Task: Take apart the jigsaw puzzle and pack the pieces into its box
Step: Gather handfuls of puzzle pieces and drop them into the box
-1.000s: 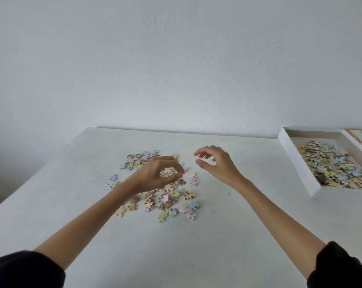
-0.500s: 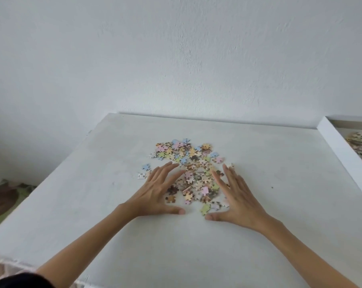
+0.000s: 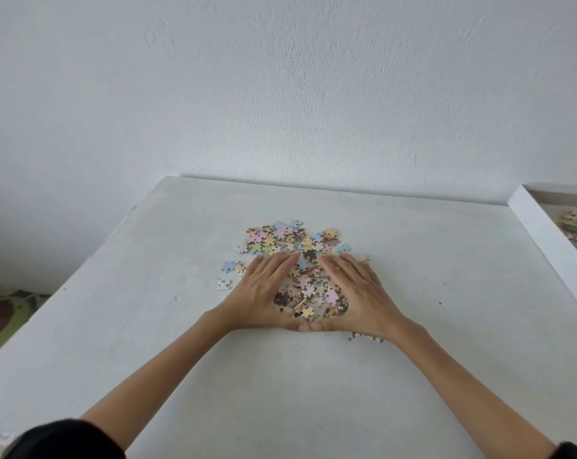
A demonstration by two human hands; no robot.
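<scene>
A plain white wall (image 3: 280,94) fills the far half of the view. Below it, a wide white counter (image 3: 280,392) stretches toward the viewer. At the far right edge sits a shallow white box (image 3: 545,240), partly cut off, with loose puzzle pieces inside. A heap of pastel jigsaw pieces (image 3: 290,240) lies in the middle of the counter. The left hand (image 3: 260,293) and right hand (image 3: 363,296) lie flat and open on the counter, thumbs touching at the near side, fingers angled inward, corralling part of the heap between them. Neither hand grips anything. A few stray pieces (image 3: 224,283) lie just left of the hands.
</scene>
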